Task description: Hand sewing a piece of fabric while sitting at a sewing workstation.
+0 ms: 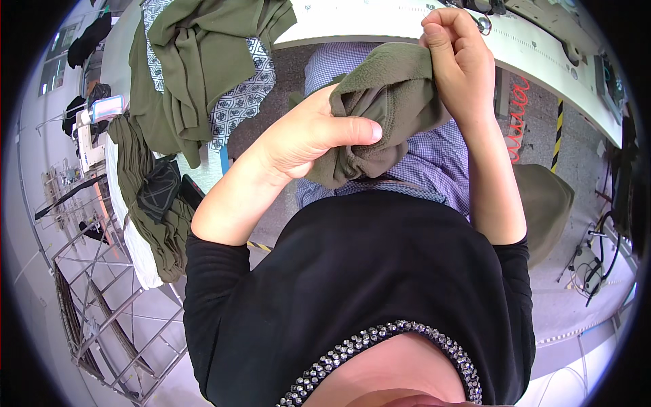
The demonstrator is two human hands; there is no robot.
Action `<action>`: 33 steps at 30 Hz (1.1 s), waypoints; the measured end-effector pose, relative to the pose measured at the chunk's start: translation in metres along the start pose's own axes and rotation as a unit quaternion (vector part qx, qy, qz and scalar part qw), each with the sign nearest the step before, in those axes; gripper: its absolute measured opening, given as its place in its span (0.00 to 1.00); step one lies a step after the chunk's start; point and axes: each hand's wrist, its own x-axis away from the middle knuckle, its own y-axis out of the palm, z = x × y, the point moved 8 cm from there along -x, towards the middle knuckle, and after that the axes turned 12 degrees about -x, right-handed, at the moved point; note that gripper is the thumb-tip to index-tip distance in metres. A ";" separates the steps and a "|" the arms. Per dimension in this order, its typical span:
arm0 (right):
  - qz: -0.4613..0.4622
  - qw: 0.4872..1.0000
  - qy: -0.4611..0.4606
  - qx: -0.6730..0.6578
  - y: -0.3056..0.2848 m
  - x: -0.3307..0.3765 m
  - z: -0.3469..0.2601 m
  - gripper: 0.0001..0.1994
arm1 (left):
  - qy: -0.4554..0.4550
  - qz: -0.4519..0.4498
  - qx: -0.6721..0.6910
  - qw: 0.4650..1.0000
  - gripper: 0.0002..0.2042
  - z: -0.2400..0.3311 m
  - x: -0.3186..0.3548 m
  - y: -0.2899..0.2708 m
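My left hand (308, 136) grips a bunched olive-green fleece piece (380, 102) from the left, thumb pressed across its folds. Above it my right hand (458, 57) pinches the upper right edge of the same piece, fingers curled tight. The cloth hangs between both hands over my lap, in front of my black top and a checked blue-white fabric (434, 163). The lower part of the piece is gathered into a wad under my left thumb.
A white sewing table (380, 24) curves across the top, with machine parts at its right end. A heap of olive garments (196, 61) and a patterned cloth lies at upper left; more olive pieces (152, 203) hang at left. A metal rack (102, 305) stands at lower left.
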 end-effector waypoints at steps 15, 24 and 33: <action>-0.127 0.978 0.078 -0.144 0.003 0.059 -0.068 0.05 | 0.072 0.110 0.013 0.991 0.30 0.019 0.012 -0.006; -0.140 0.940 0.199 -0.241 0.018 0.072 -0.059 0.05 | 0.069 0.115 0.020 0.991 0.31 0.019 0.017 -0.005; -0.145 0.936 0.217 -0.238 0.020 0.071 -0.061 0.05 | 0.067 0.122 0.013 0.990 0.34 0.020 0.017 -0.006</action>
